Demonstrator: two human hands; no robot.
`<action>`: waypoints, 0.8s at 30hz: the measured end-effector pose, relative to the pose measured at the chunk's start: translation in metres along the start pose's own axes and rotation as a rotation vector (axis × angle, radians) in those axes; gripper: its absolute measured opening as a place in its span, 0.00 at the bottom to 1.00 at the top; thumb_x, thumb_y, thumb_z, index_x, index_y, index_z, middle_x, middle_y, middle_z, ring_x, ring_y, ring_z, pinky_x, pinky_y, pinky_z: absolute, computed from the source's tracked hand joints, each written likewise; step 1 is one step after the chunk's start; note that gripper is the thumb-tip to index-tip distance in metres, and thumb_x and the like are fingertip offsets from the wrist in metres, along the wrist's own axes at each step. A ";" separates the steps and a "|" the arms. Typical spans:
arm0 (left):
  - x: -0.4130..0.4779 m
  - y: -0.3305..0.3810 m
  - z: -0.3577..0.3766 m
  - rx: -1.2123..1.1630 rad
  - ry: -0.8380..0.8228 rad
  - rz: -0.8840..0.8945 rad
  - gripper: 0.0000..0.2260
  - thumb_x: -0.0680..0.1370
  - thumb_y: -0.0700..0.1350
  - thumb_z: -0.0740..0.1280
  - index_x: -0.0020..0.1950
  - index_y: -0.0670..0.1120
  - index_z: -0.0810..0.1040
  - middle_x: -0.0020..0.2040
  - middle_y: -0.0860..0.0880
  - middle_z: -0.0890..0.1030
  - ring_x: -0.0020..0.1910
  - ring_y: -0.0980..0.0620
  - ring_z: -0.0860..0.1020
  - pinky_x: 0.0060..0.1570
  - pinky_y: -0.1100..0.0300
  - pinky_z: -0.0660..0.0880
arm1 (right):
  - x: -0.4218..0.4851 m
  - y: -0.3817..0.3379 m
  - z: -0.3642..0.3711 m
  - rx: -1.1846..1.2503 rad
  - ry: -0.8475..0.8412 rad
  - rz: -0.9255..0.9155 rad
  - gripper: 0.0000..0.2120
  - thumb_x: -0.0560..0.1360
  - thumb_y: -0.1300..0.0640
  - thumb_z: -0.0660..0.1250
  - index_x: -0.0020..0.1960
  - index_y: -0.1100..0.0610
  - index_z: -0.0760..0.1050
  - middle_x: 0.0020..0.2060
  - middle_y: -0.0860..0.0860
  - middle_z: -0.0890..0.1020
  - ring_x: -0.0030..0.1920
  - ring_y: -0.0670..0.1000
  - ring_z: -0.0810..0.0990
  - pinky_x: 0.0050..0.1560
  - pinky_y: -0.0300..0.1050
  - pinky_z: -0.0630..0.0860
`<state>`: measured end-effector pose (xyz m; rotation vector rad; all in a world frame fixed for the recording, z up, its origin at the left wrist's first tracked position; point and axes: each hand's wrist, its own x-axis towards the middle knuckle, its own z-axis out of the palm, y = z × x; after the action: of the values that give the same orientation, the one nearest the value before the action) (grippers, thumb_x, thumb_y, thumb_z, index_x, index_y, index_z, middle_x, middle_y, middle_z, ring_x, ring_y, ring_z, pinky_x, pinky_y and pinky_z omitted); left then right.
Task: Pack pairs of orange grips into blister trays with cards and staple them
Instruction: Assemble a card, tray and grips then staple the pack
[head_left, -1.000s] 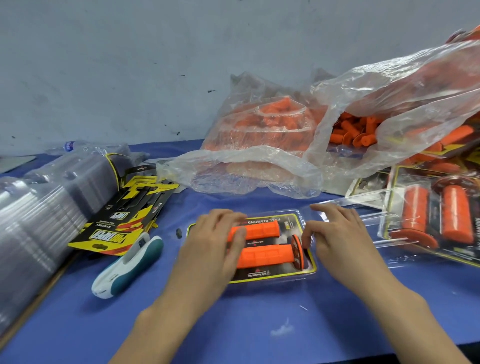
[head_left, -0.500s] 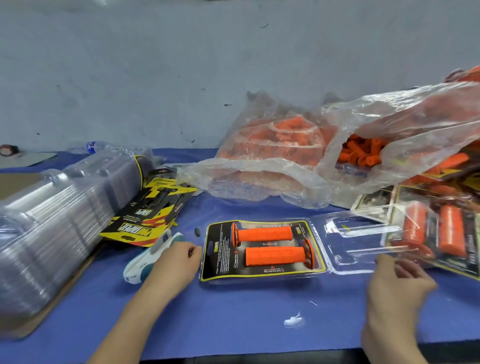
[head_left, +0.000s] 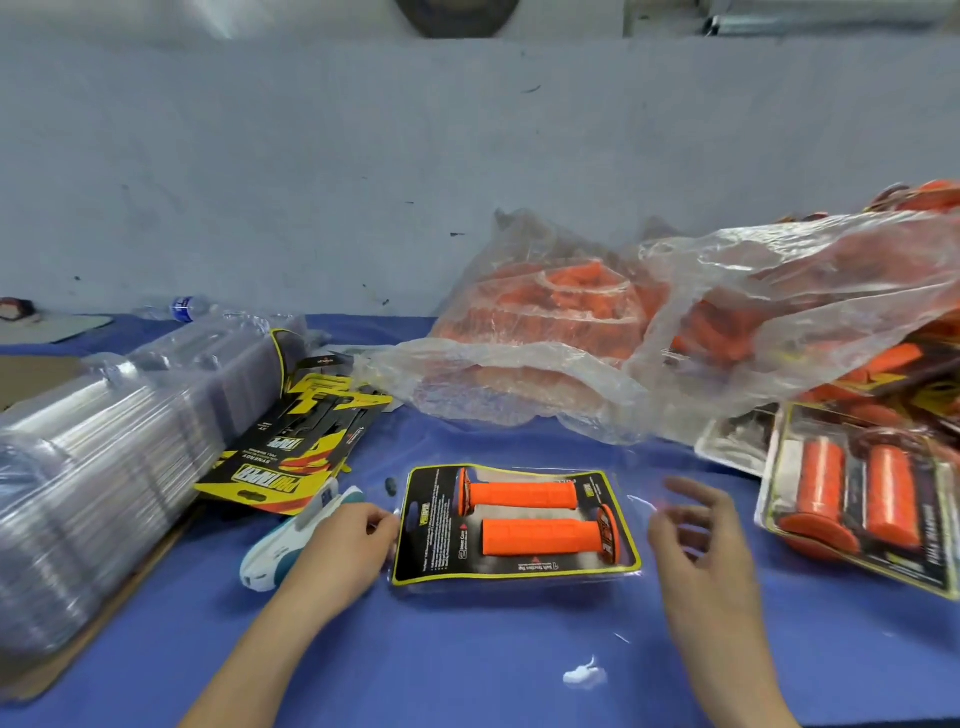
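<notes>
A clear blister tray (head_left: 631, 558) lies in the middle of the blue table, holding a black-and-yellow card (head_left: 431, 540) and two orange grips (head_left: 540, 535) side by side. Its clear lid no longer lies out to the right and seems folded over the grips. My left hand (head_left: 348, 545) sits at the tray's left edge with fingers curled, thumb and fingertips pinching the plastic rim. It partly covers a white and teal stapler (head_left: 283, 545). My right hand (head_left: 701, 540) hovers just right of the tray, blurred, fingers spread and holding nothing.
A long stack of empty clear trays (head_left: 104, 467) fills the left side, with loose cards (head_left: 291, 447) against it. Plastic bags of orange grips (head_left: 571, 332) lie behind. Packed trays (head_left: 852, 499) pile up at the right. A white scrap (head_left: 584, 674) lies near the front.
Both hands left the grips. The left went to the stapler, then to the tray's left edge. The right swung down and back up beside the tray. The open lid is now over the tray.
</notes>
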<state>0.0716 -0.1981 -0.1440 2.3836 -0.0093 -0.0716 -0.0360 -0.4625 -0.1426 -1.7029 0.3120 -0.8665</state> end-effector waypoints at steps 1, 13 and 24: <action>0.000 0.000 0.000 -0.012 -0.007 0.003 0.16 0.82 0.46 0.61 0.36 0.43 0.77 0.30 0.50 0.79 0.28 0.51 0.73 0.31 0.59 0.68 | -0.002 -0.001 0.000 -0.119 -0.092 -0.128 0.19 0.76 0.64 0.67 0.51 0.38 0.74 0.41 0.45 0.78 0.40 0.42 0.77 0.41 0.32 0.71; 0.008 -0.003 -0.005 -0.400 0.007 -0.124 0.13 0.83 0.40 0.58 0.43 0.41 0.78 0.27 0.46 0.75 0.22 0.51 0.70 0.23 0.63 0.67 | -0.003 0.026 0.005 -0.970 -0.274 -0.841 0.25 0.51 0.67 0.82 0.43 0.49 0.81 0.38 0.48 0.78 0.33 0.55 0.76 0.33 0.48 0.73; -0.038 0.043 0.044 0.514 0.225 1.042 0.10 0.73 0.53 0.70 0.53 0.54 0.79 0.48 0.54 0.77 0.46 0.53 0.76 0.46 0.57 0.75 | -0.002 0.022 0.000 -0.897 -0.305 -0.867 0.19 0.60 0.62 0.81 0.47 0.47 0.82 0.40 0.45 0.79 0.35 0.53 0.77 0.37 0.47 0.74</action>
<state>0.0323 -0.2589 -0.1447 2.5536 -1.2647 0.7634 -0.0327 -0.4685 -0.1632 -2.8641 -0.3508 -1.1345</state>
